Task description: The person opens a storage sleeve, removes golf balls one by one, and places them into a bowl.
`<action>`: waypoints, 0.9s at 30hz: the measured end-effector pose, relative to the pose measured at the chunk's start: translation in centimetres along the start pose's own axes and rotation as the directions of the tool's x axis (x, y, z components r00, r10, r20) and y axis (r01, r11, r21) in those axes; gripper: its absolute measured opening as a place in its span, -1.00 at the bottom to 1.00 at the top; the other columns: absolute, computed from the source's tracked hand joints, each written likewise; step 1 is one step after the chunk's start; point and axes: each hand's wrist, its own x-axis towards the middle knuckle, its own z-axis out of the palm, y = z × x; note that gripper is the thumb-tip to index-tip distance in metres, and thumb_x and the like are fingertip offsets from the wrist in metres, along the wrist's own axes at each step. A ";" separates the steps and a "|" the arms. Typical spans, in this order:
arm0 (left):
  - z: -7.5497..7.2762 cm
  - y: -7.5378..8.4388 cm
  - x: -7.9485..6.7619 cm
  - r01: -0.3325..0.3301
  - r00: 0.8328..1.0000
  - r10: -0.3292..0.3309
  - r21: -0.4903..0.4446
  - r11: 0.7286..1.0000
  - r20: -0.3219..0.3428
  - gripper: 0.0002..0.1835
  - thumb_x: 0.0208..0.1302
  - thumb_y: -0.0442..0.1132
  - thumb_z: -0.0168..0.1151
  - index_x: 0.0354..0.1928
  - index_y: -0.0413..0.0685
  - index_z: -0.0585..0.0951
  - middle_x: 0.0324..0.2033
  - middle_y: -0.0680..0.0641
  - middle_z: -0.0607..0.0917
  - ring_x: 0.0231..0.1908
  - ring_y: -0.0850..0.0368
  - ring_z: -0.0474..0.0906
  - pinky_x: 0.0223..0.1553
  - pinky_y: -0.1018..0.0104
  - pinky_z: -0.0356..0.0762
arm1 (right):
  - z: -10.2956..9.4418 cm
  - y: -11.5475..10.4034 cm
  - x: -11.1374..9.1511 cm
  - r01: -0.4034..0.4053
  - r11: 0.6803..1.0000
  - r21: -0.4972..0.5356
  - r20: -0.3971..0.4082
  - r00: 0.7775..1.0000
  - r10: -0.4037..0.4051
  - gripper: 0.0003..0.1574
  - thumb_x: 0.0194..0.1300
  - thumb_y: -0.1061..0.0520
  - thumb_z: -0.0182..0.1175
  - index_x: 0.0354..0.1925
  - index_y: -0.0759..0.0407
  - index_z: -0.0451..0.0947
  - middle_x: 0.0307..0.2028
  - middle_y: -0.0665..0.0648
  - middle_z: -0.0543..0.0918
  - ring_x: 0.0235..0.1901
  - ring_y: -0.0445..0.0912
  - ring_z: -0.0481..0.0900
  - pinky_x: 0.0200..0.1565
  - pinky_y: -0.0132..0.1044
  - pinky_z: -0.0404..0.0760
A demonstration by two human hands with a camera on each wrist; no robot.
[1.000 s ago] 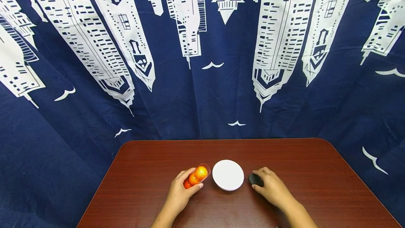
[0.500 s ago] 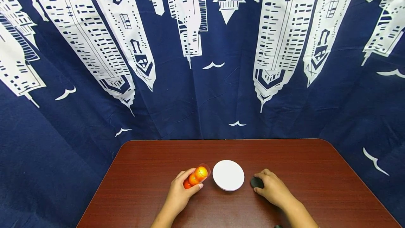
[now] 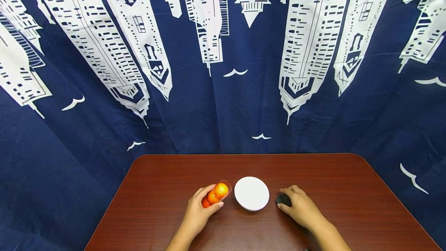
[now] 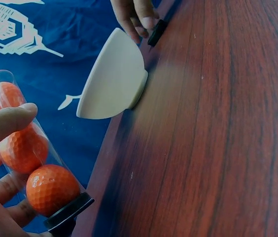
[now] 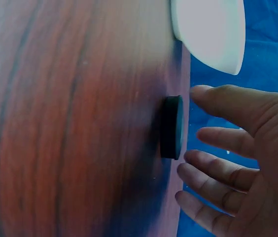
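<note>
My left hand [image 3: 198, 213] grips a clear plastic tube [image 3: 227, 186] on the left of the table, its thumb across the front. Stacked inside are orange golf balls [image 4: 52, 190], three showing in the left wrist view. A black cap [image 4: 70, 211] closes the tube's lower end. To the right of a white bowl [image 3: 251, 193], a round black lid [image 5: 171, 127] lies flat on the table. Over that lid hovers my right hand [image 3: 302, 209]; in the right wrist view its fingers [image 5: 223, 143] are spread and loosely bent, apart from the lid.
The brown wooden table [image 3: 195, 165] has rounded far corners. Behind it hangs a dark blue cloth [image 3: 195, 119] printed with white buildings and birds. At the bottom edge, beside the right forearm, a small dark thing [image 3: 306, 250] is mostly cut off.
The black lid and my right hand are slightly farther right than a second ago. My left hand, the tube and the bowl look unchanged.
</note>
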 end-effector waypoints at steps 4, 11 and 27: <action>-0.1 0.2 0.0 -0.002 1.000 0.002 0.008 1.000 0.001 -0.41 0.05 -0.02 0.57 0.18 0.28 0.63 -0.01 0.10 0.69 -0.05 0.16 0.56 -0.01 0.36 0.52 | -0.3 -0.4 -0.1 0.001 1.000 0.029 -0.051 0.999 0.001 -0.38 0.29 0.02 0.37 0.25 0.22 0.54 0.11 0.20 0.59 0.15 0.22 0.57 0.15 0.26 0.53; -0.1 0.6 0.0 -0.016 1.000 0.016 0.022 1.000 -0.001 -0.41 0.04 -0.01 0.58 0.17 0.19 0.63 -0.01 0.09 0.69 -0.05 0.17 0.57 0.00 0.37 0.54 | -0.7 -1.3 -0.3 0.077 0.993 0.092 -0.207 0.977 -0.056 -0.49 0.34 0.08 0.33 0.22 0.16 0.57 0.06 0.14 0.61 0.09 0.16 0.63 0.07 0.19 0.61; -0.1 1.4 0.1 -0.089 0.996 0.089 0.028 0.996 0.005 -0.44 0.07 -0.04 0.57 0.17 0.22 0.64 -0.01 0.10 0.67 -0.03 0.14 0.58 -0.01 0.37 0.58 | -1.0 -3.7 -0.8 0.221 0.942 0.251 -0.304 0.942 -0.140 -0.51 0.30 0.20 0.36 0.19 0.02 0.60 -0.03 -0.05 0.63 -0.13 -0.22 0.61 -0.07 -0.23 0.70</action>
